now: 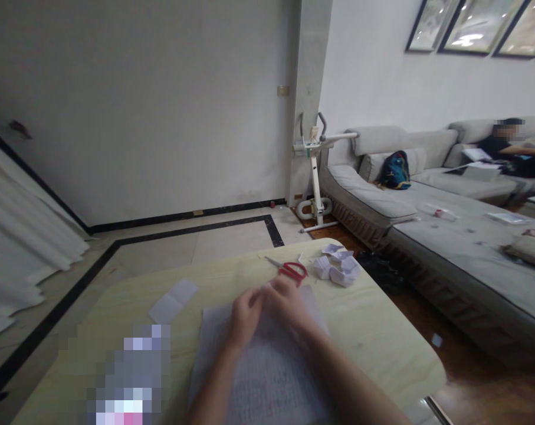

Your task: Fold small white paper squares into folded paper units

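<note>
Both hands meet over the far end of a large sheet covered in writing [267, 378]. My left hand [248, 313] is closed, its fingertips against those of the other hand. My right hand [285, 302] is also closed, fingers pinched together. Something pale may be between the fingertips, but blur and the fingers hide what it is. Just beyond the right hand lie scissors with red handles [294, 271], blades toward the left. To the left rests a creased slip of white paper [173, 301]. Several folded white paper pieces [338, 265] sit clustered at the far right corner.
The pale wooden table [377, 348] has rounded corners. A pixelated object [130, 378] is at its front left. Beyond stand an exercise machine [315, 177] and a grey sofa [462, 236] with a blue backpack [396, 170]. A person [508, 147] sits at the far right.
</note>
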The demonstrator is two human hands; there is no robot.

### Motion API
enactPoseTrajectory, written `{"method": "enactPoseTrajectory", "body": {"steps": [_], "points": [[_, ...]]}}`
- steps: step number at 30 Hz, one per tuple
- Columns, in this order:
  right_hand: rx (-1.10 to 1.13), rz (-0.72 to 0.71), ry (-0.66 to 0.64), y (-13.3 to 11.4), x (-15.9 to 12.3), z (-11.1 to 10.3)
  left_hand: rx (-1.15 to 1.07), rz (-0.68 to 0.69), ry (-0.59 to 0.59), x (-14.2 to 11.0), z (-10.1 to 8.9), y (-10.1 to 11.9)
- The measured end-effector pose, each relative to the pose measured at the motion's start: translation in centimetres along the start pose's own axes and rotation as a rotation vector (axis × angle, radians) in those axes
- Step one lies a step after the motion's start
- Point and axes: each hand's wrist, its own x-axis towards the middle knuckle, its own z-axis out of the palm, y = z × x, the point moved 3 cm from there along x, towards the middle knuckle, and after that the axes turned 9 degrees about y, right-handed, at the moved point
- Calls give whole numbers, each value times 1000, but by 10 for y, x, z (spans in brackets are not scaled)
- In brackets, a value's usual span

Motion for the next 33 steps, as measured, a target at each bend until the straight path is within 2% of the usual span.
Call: {"method": "enactPoseTrajectory", "body": {"steps": [7, 13, 19, 27, 33], "points": [[42, -41, -32, -2, 2, -3, 67, 57, -24, 0, 1, -5], [69, 8, -51, -3, 2, -5, 38, 51, -26, -1, 0, 2], [86, 12, -86, -5, 1, -5, 51, 104, -95, -5, 3, 7], [142, 90, -42, 0, 2, 1, 66, 52, -42, -2, 0, -1], [79, 59, 20, 1, 3, 0, 65, 40, 29, 1, -5, -3]]}}
